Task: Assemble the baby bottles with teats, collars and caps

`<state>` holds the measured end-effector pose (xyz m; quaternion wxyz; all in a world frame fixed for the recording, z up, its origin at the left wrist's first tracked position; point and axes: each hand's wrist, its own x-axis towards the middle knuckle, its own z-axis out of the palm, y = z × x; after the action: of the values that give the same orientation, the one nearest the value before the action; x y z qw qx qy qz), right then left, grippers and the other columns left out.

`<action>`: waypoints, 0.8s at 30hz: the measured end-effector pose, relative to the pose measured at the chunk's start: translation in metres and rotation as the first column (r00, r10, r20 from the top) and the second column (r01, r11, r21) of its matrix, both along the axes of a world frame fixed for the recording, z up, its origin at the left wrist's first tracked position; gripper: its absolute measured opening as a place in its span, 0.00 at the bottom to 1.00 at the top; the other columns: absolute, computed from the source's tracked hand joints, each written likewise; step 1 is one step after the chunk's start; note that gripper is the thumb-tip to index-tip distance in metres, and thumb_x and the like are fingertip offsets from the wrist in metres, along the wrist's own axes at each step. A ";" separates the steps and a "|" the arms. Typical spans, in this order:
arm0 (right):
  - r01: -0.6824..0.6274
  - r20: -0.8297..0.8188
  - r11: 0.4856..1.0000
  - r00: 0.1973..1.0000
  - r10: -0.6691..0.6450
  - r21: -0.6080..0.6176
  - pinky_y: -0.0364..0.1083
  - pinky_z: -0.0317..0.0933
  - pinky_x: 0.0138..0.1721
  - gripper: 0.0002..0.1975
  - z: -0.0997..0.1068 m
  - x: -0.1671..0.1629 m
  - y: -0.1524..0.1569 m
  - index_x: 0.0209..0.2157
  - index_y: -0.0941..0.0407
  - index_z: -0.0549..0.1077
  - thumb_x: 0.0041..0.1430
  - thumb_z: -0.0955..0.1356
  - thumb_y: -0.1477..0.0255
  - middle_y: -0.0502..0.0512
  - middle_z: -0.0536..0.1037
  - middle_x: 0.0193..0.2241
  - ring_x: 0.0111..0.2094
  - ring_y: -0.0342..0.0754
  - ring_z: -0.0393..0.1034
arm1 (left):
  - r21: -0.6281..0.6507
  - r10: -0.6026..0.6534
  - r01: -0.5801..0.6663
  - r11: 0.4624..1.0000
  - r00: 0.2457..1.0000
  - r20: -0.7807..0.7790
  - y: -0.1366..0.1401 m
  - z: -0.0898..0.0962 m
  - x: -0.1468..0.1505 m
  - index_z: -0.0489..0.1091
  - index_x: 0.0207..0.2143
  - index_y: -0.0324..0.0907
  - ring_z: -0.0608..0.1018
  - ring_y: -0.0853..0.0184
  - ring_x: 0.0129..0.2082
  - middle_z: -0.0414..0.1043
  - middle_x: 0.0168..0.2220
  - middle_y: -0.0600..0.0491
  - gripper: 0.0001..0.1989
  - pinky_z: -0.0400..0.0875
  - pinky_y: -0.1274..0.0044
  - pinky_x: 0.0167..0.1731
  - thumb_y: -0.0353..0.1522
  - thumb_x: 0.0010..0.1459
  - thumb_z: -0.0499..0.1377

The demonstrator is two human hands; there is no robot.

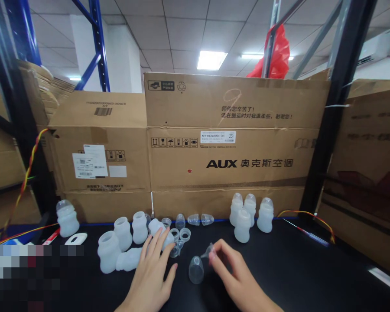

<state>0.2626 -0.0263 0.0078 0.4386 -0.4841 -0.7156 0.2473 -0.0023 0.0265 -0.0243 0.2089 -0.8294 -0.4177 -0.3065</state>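
My left hand (153, 268) is spread out with the palm down. Its fingers lie over or just above a tipped milky baby bottle (160, 232); whether they touch it I cannot tell. Another bottle (128, 259) lies on its side left of that hand. Thumb and forefinger of my right hand (232, 271) pinch a clear bottle nipple (207, 251). Just left of it, a clear dome cap (196, 269) stands on the black table. Clear collar rings (184, 235) and another nipple (175, 250) rest beyond my hands.
Open bottles (108, 251) stand on the left. Several capped bottles (242, 225) are grouped at the back right, and one capped bottle (67, 219) is far left. More dome caps (193, 219) lie along the back. Cardboard boxes (230, 173) wall the rear between dark rack posts (334, 112).
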 end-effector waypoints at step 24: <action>-0.004 -0.464 0.950 0.873 -0.150 -0.313 0.39 0.56 0.17 0.38 -0.023 -0.014 0.024 0.39 0.60 0.81 0.51 0.72 0.36 0.47 0.69 0.19 0.19 0.42 0.61 | -0.485 0.139 0.693 0.534 0.493 0.859 -0.003 0.024 0.051 0.68 0.41 0.46 0.85 0.57 0.32 0.78 0.34 0.52 0.27 0.83 0.63 0.35 0.59 0.66 0.52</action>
<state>0.2487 -0.0020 -0.0155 0.5323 -0.4958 -0.5177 0.4504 0.0487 0.0232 -0.0001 -0.4667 -0.6422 -0.3884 -0.4679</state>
